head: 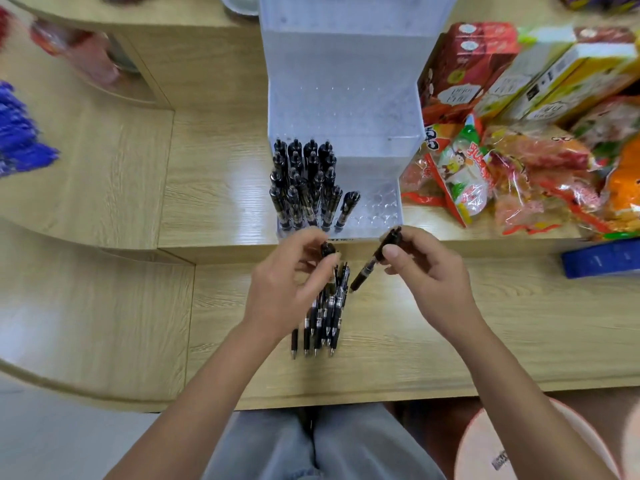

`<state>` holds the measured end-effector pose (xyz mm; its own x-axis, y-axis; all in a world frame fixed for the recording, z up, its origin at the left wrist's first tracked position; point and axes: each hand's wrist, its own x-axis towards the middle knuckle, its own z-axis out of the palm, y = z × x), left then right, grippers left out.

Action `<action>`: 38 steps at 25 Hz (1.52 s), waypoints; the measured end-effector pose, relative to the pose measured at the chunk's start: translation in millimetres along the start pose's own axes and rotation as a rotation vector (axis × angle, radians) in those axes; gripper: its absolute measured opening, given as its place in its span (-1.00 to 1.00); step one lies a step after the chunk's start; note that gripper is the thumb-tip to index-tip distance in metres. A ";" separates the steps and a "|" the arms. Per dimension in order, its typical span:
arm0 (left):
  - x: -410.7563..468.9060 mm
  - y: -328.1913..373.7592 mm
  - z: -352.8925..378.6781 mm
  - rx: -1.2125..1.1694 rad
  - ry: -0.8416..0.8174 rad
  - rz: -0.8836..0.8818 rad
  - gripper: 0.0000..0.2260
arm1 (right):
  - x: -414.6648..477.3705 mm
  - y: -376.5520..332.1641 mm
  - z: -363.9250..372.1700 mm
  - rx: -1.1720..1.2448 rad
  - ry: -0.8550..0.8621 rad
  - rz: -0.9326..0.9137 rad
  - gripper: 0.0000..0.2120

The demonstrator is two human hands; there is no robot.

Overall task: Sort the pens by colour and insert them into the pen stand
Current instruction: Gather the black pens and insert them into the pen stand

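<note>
Hidden, cropped, blurred

Upper ends of the bundle of black pens [322, 320] covered by fingers of the left hand [287, 289]; middle of the single black pen [367, 271] under the thumb of the right hand [426, 278]. Print on barrels too small to read. Top of the pen stand [346, 98] cut by the upper edge. Blue pens [17, 133] smeared, cropped at left; snack packets [519, 174] and blue box [602, 259] cropped at right, lettering blurred.

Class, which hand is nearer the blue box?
Right. The right hand, holding a pen, is left of the blue box; the left hand, holding pens, lies further left.
</note>
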<state>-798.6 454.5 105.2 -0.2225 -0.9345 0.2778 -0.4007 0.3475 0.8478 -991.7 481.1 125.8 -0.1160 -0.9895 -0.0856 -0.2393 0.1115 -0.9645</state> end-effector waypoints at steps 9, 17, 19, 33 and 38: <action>95.1 69.5 -38.4 -0.149 0.253 0.181 -0.81 | 56.9 -96.1 -25.4 -0.180 0.171 -0.462 -0.87; 133.6 62.0 -42.9 -0.167 0.255 0.134 -0.80 | 97.6 -73.8 -10.8 -0.258 0.203 -0.410 -0.80; 136.5 54.9 -39.7 -0.132 0.208 0.114 -0.81 | 102.7 -64.7 -9.4 -0.276 0.211 -0.392 -0.81; 143.3 25.6 -27.2 0.171 -0.079 -0.027 -0.85 | 108.7 -28.9 8.3 -0.455 0.217 -0.449 -0.80; 147.8 26.4 -26.4 0.296 -0.197 -0.011 -0.91 | 105.0 -22.4 13.6 -0.487 0.183 -0.434 -0.83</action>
<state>-818.6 323.5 180.5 -0.3725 -0.9155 0.1522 -0.6377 0.3716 0.6747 -985.4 373.4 135.0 -0.0628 -0.9272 0.3691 -0.7032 -0.2213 -0.6757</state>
